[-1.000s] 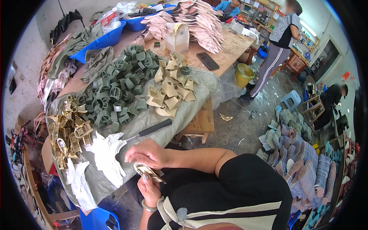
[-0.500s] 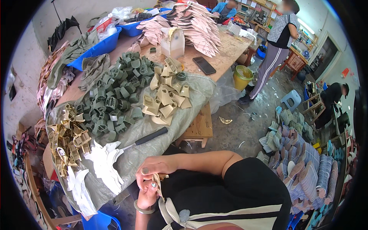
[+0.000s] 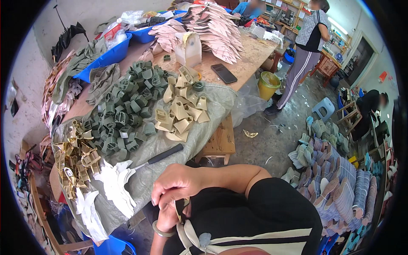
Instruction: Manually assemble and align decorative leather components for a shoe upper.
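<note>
**Holding a gold piece (image 3: pixel 180 208) close to the body**

At far left, see a black umbrella (image 3: pixel 69 38), then a blue tub (image 3: pixel 106 59) with grey-green cloth (image 3: pixel 80 66), on the worktop (image 3: pixel 257 47). Nearer, on a grey sheet (image 3: pixel 217 101), note gold heels (image 3: pixel 76 159) in a heap, with white pieces (image 3: pixel 117 185) just beside them and green heels (image 3: pixel 131 104) piled behind. Next, notice a black-handled tool (image 3: pixel 165 154), reaching to the white pieces.

Below the tool, find the left hand (image 3: pixel 168 212), with a bracelet (image 3: pixel 164 230) at the wrist and fingers closed on the gold piece. See part of that piece jutting out past the palm, in front of a black shirt (image 3: pixel 255 206) and off the worktop. Directly above, find the right hand (image 3: pixel 178 182), with fingers curled inward; cannot tell whether pinching the piece, with the tips hidden.

Beyond the hands, see beige heels (image 3: pixel 182 112), a whitish container (image 3: pixel 188 54), pink pieces (image 3: pixel 216 36) in stacks and a dark phone (image 3: pixel 224 74) near the edge. Past that edge, see a yellow pail (image 3: pixel 269 87), a standing person (image 3: pixel 308 53), a blue stool (image 3: pixel 324 108) and, farther right, striped insoles (image 3: pixel 346 195) in stacks.
</note>
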### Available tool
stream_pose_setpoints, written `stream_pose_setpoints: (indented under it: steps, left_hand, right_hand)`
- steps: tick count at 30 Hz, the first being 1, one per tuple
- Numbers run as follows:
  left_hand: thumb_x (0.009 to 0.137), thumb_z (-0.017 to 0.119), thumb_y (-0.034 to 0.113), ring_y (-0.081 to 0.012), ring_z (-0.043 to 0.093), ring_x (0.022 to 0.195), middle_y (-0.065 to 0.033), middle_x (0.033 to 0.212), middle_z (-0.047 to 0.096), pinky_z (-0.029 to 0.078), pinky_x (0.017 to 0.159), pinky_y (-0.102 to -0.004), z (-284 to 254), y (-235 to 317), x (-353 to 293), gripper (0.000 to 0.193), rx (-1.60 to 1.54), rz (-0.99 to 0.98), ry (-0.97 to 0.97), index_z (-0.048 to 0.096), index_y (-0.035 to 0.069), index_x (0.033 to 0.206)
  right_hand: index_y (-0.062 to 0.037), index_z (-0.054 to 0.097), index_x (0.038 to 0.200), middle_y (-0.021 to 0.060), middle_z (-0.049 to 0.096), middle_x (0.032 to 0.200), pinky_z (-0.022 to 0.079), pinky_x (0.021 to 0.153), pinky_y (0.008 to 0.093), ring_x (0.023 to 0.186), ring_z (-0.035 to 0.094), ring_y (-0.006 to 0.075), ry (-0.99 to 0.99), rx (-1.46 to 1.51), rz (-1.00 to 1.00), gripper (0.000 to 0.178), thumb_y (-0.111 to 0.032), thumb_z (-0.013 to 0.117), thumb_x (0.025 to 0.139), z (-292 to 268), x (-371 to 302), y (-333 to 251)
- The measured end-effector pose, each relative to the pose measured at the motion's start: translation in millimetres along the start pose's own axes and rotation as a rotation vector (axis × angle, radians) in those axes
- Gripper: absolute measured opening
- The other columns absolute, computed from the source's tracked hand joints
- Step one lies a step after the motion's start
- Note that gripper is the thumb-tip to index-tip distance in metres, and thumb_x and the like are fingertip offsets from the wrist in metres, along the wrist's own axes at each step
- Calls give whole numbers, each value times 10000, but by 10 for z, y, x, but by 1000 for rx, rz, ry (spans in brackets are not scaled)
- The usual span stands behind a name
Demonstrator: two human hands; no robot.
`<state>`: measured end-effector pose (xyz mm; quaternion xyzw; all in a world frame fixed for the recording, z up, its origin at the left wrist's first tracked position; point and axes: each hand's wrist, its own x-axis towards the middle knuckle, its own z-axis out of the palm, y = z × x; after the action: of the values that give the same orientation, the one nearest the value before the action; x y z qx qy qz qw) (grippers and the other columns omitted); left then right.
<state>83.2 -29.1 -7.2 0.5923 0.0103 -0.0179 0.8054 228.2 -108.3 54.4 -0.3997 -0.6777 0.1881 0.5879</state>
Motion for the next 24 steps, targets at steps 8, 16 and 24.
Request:
stream_pose_setpoints:
  steps: [8, 16, 24]
  left_hand:
    - [875, 455, 591, -191, 597, 889, -126, 995, 618, 459, 786, -297, -164, 44, -51, 678, 166, 41, -57, 527, -47, 1093]
    - [928, 533, 290, -170, 575, 863, -84, 952, 625, 450, 806, -300, -113, 63, -89, 338, 210, 49, 62, 545, -27, 1045]
    - [852, 638, 128, -147, 571, 880, -60, 959, 611, 447, 812, -273, -150, -50, -157, 303, 206, -80, 63, 518, -18, 1089]
  right_hand:
    - [-59, 597, 961, 63, 674, 822, 497, 568, 299, 680, 659, 220, -7, -123, 162, 143, -111, 636, 834, 120, -60, 72]
    - [-74, 560, 1033, 81, 664, 822, 499, 562, 311, 716, 667, 246, 82, -206, 101, 200, -53, 608, 839, 254, -69, 183]
    - [-54, 565, 1016, 73, 668, 849, 482, 516, 269, 631, 654, 166, 183, -105, 110, 145, -60, 583, 872, 329, -122, 331]
